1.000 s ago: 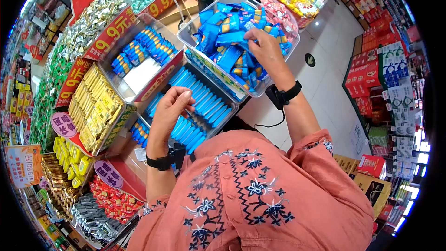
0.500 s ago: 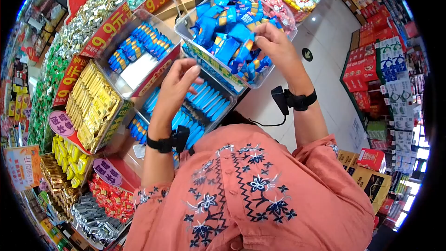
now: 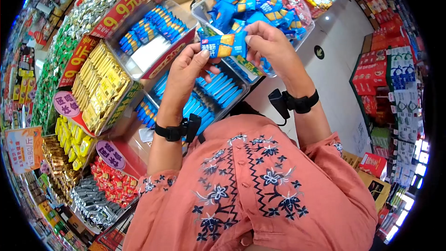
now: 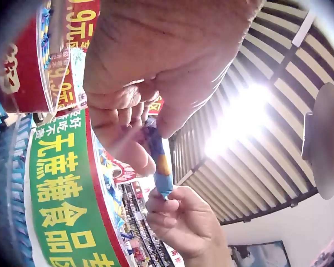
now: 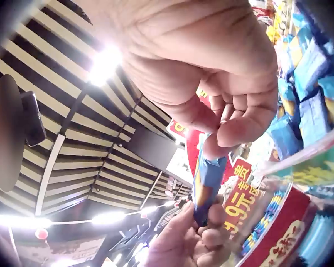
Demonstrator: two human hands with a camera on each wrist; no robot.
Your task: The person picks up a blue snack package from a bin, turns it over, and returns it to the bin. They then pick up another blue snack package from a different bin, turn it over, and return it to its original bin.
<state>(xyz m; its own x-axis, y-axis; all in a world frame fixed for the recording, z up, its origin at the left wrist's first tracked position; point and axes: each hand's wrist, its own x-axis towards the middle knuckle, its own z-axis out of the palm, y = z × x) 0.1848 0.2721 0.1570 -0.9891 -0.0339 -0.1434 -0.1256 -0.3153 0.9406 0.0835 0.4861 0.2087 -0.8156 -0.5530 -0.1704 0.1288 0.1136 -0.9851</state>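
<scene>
A blue snack packet [image 3: 224,45] with a biscuit picture is stretched between both hands in the head view. My left hand [image 3: 189,63] pinches its left end between thumb and fingers. At its right end, my right hand [image 3: 272,46] pinches the wrapper. Both wrist views show the packet [image 4: 160,158] nearly edge-on, with a hand at each end. Beneath and behind the hands, a clear bin [image 3: 203,8] holds a loose heap of similar blue packets [image 3: 260,2]. Nearer the body, another bin holds blue packets [image 3: 223,88] standing in neat rows.
Left of the hands is a clear bin with small blue packets [image 3: 155,25] in rows beside a white patch. Yellow packets [image 3: 102,79] fill a bin farther left. Red price signs [image 3: 118,16] edge the bins. Tiled floor [image 3: 325,65] and stacked red boxes [image 3: 374,76] lie right.
My right hand has lifted a blue packet from the heaped bin and brought it left. My left hand, which held nothing earlier, has come up and now pinches the packet's other end.
</scene>
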